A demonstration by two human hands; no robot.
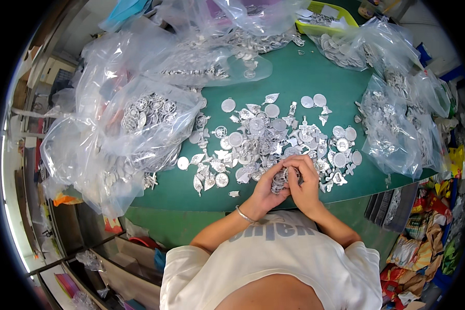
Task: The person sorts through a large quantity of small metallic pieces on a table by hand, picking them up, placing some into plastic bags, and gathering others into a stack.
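My left hand (266, 192) and my right hand (306, 187) are cupped together at the near edge of the table. Between them they hold a small bunch of round, silver-coloured metal charms (279, 183), openwork in look; my fingers hide part of it. A spread-out heap of silver metal charms (258, 129) lies just beyond my hands. Discs, leaf shapes, crosses and star shapes are mixed in it. A few loose leaf and disc charms (210, 180) lie left of my hands, and a star-shaped charm (339, 178) is close to the right.
The table top (305, 72) is green. Clear plastic bags (155, 116) full of charms crowd its left side, and more bags (392, 124) stand at the right. A yellow-green tray (354, 20) of parts sits at the far edge. Drawers (129, 268) are below left; colourful packages (408, 253) lie lower right.
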